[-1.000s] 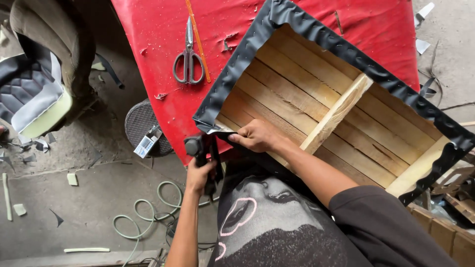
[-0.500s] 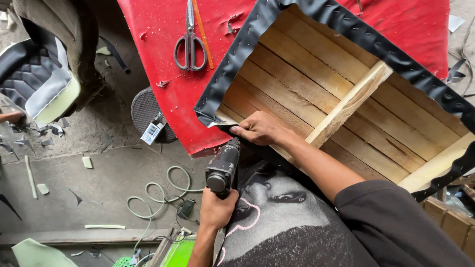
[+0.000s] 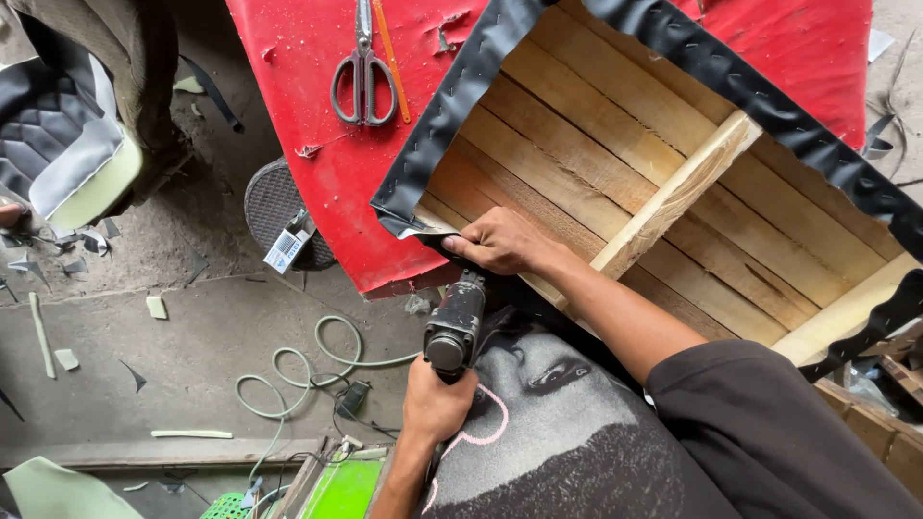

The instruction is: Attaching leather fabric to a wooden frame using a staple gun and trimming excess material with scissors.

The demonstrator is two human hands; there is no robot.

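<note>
A wooden slatted frame lies on a red-covered table, with black vinyl stapled along its edges. My right hand pinches the loose black vinyl at the frame's near-left corner and presses it against the wood. My left hand grips a black pneumatic staple gun, whose nose points up at the frame's lower edge just beneath my right hand. The gun's tip is partly hidden by the frame edge.
Scissors and an orange pencil lie on the red cover. A pale green air hose coils on the concrete floor. A round black stool holds a small box. A quilted seat cushion sits at left.
The staple gun in my left hand dropped down and then rose back toward the frame's corner. My right hand kept its hold on the vinyl.
</note>
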